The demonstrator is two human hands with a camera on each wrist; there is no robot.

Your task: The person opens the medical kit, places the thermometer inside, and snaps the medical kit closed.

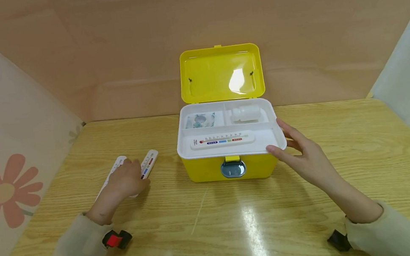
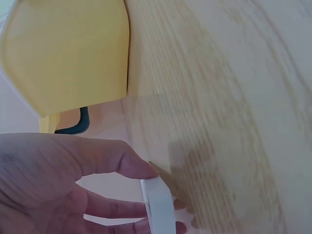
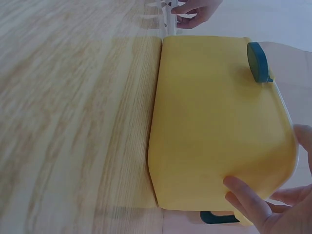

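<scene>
Beyond our left fingertips (image 1: 139, 170) a thermometer (image 1: 149, 163) lies flat on the table (image 1: 240, 226), with bare wood between it and the yellow box (image 1: 210, 170); that box blocks the way between our two hands; its raised lid (image 1: 220, 74) walls off the far side; our right fingers (image 1: 285, 128) touch the white tray (image 1: 273, 136) rim, open tabletop outside and behind them.
</scene>
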